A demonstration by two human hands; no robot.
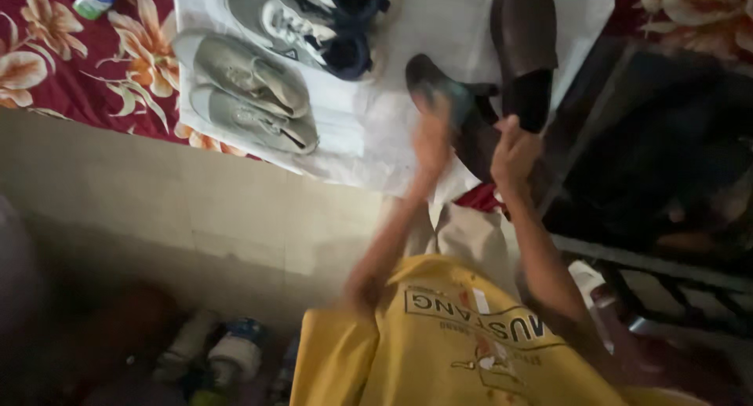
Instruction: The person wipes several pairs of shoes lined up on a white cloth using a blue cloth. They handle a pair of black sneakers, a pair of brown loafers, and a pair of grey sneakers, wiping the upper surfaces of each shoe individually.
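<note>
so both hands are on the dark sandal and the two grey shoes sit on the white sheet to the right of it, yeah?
Not quite. In the head view the grey shoes lie to the left of the dark sandal, not the right. They do sit on the white sheet, and the left hand and right hand are on the sandal.

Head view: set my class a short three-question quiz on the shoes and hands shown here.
1. True or false: the pair of grey shoes lies on the white sheet.
2. The left hand touches: A the flat dark shoe; B a grey shoe; C the small bottle.
3. Fill in: the red cloth beside the sheet has a ____ pattern.
Key: 1 true; 2 A; 3 flower.
</note>
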